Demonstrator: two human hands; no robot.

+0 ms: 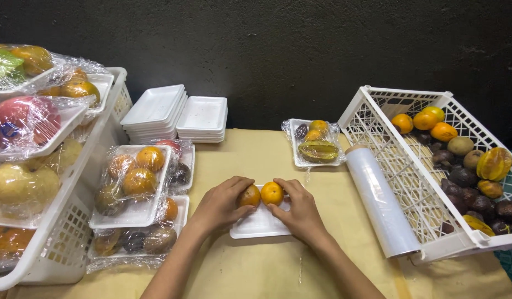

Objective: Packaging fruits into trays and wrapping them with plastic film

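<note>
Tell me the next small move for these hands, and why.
Probably reach the right hand to the crate for another fruit: the white tray holds only two oranges at its far edge, steadied by the left hand, while the wrapped trays hold more.

Tan table, foam trays, film roll, white crates, wrapped fruit trays

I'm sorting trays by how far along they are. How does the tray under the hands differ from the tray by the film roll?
The tray under the hands is unwrapped; the tray by the film roll is covered in clear film. The first holds two orange fruits; the second adds a green starfruit and a dark fruit. The left hand and right hand touch only the first. Both are white foam trays.
</note>
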